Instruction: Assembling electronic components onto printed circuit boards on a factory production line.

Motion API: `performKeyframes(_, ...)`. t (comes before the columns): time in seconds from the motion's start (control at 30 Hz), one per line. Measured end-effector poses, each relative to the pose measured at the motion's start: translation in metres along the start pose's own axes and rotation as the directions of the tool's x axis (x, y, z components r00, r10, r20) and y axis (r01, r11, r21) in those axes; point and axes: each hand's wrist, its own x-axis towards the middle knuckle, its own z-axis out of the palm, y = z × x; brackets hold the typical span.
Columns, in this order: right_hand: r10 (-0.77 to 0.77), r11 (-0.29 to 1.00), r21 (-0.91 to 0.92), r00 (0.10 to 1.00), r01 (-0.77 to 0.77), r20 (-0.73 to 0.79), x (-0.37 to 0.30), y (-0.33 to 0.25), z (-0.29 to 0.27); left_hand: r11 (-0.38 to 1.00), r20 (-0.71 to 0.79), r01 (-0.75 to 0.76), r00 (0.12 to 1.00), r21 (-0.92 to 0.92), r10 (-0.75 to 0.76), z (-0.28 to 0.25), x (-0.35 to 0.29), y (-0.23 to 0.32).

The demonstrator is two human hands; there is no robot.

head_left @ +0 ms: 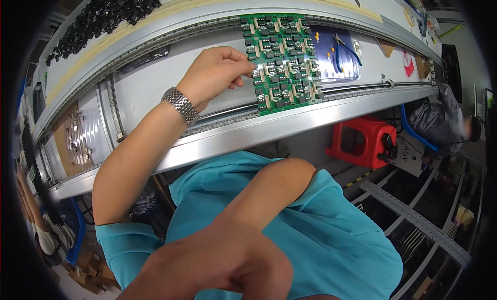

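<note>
The green board (282,61) is lying flat on the conveyor (155,87), up at about twelve o'clock in the view, its face crowded with rows of small black and silver parts. The left hand (217,74) is reaching in from seven o'clock and touching the board's left edge, its fingers curled together and the fingertips (251,67) pinching at that edge. A metal watch (180,105) is sitting on that wrist. The right hand (228,263) is hanging close under the camera at six o'clock, well apart from the board, loosely curled; whether it is holding anything I cannot tell. Just beside the board at three o'clock, blue-handled pliers (342,51) are resting on a dark mat (323,67). Up at ten o'clock, a heap of black parts (103,17) is lying beyond the conveyor. Below the belt at four o'clock, a red box (362,142) is standing, and another person (445,118) is working further off at three o'clock.
</note>
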Motion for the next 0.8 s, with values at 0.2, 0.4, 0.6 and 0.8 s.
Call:
performKeyframes(0.2, 0.172, 0.983, -0.086, 0.982, -0.165, 0.078, 0.005, -0.008, -0.027, 0.998, 0.064, 0.039, 0.997, -0.038, -0.037, -0.014, -0.001, 0.004)
performKeyframes(0.4, 0.222, 0.809, -0.459, 0.913, -0.369, -0.343, -0.058, -0.035, -0.04, 0.983, 0.029, -0.184, 0.982, 0.001, 0.184, -0.084, -0.07, -0.006)
performKeyframes(0.6, -0.199, 0.049, -0.815, 0.794, -0.577, -0.574, -0.125, -0.066, -0.054, 0.926, -0.783, -0.378, 0.58, -0.012, 0.227, -0.271, -0.225, -0.038)
performKeyframes(0.8, -0.257, -0.036, -0.81, 0.788, -0.586, -0.559, -0.127, -0.057, -0.057, 0.941, -0.989, -0.338, 0.149, -0.034, 0.018, -0.446, -0.366, -0.086)
